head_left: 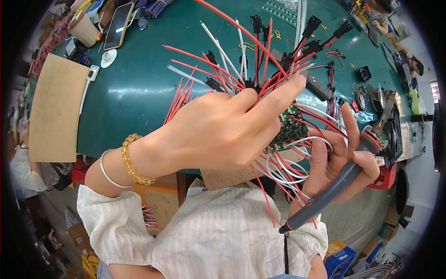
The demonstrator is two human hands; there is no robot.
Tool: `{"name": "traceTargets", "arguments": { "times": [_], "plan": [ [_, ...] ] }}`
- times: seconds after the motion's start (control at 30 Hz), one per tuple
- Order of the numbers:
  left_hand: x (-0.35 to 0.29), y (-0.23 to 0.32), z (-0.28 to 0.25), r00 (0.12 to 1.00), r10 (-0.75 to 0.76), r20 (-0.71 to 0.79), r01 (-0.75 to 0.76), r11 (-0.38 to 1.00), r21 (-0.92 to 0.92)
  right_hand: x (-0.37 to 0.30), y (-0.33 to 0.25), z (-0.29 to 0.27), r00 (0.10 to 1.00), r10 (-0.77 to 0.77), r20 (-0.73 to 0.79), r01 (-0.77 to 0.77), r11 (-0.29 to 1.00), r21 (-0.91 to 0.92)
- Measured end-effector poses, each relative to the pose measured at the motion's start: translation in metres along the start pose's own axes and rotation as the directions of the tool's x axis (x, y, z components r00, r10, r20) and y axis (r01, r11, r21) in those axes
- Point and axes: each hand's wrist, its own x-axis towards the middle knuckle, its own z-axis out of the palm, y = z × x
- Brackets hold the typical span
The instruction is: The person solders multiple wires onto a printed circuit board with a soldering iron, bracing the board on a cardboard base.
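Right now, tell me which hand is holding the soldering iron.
The right hand: its fingers wrap the grey handle of the soldering iron. The left hand, with bracelets at its wrist, grips the green circuit board and its wires instead.

Green bench (139, 88): phone (119, 25), loose wires (223, 56).

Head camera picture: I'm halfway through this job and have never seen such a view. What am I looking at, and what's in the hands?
This is one fisheye camera worn on a person's head, looking down, so straight edges bend near the rim. There is no machine, only two bare hands. The left hand, with a bead bracelet on its wrist, holds a green circuit board bristling with red and white wires. The right hand grips a grey soldering iron. Beyond lies a green table with loose wires, black plugs, a phone, a paper cup and a cardboard sheet.
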Motion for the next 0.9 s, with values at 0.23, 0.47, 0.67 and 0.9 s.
{"name": "traceTargets", "arguments": {
  "times": [0.23,0.47,0.67,0.9],
  "plan": [
    [-0.008,0.003,0.007,0.974,-0.068,-0.215,0.023,0.978,-0.206,0.001,0.004,0.000,1.000,-0.018,0.016,0.017,1.000,0.017],
    [0.000,0.006,0.000,0.993,-0.037,-0.115,0.022,0.992,-0.124,-0.001,-0.002,0.004,0.999,-0.018,0.030,0.017,1.000,0.026],
    [0.012,-0.006,0.000,0.986,-0.110,0.126,0.134,0.971,-0.200,-0.002,-0.003,0.006,1.000,-0.018,0.005,0.018,1.000,-0.001],
    [0.009,-0.009,0.003,0.945,-0.151,0.291,0.234,0.931,-0.279,-0.006,0.008,0.008,0.993,-0.019,0.118,0.016,1.000,0.023]
  ]
}}
